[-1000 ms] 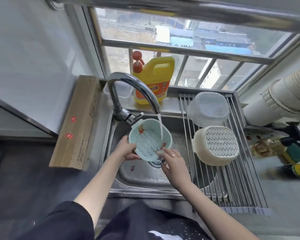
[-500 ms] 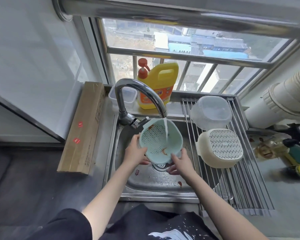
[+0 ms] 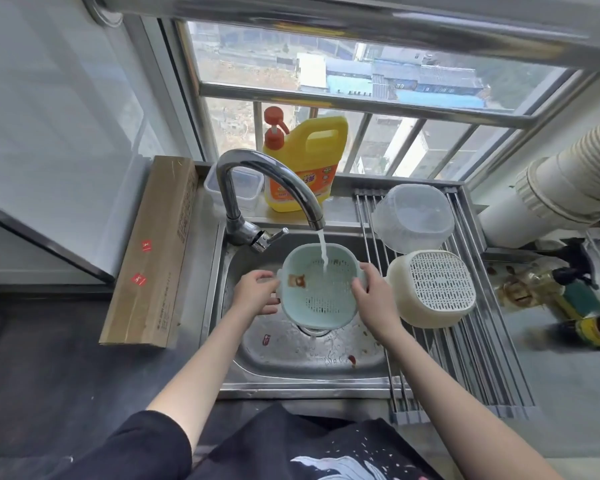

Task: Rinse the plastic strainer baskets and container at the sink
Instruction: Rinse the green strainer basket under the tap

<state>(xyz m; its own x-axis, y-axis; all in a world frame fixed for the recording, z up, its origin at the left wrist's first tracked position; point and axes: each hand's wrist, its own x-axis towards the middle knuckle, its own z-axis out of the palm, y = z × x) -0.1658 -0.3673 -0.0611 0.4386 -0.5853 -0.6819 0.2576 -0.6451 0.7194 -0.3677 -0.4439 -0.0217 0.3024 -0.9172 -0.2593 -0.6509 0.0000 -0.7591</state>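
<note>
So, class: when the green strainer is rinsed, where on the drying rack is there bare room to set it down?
The near end of the drying rack is bare, bordered by the cream strainer behind and the sink to its left. The far end is crowded: the clear container and cream strainer sit upside down, close together. Both hands hold the green strainer under the tap.

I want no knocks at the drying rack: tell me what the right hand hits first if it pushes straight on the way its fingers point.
The right hand points up-left across the green strainer basket it grips, so it would likely meet the water stream first, then the faucet; depth is uncertain.
</note>
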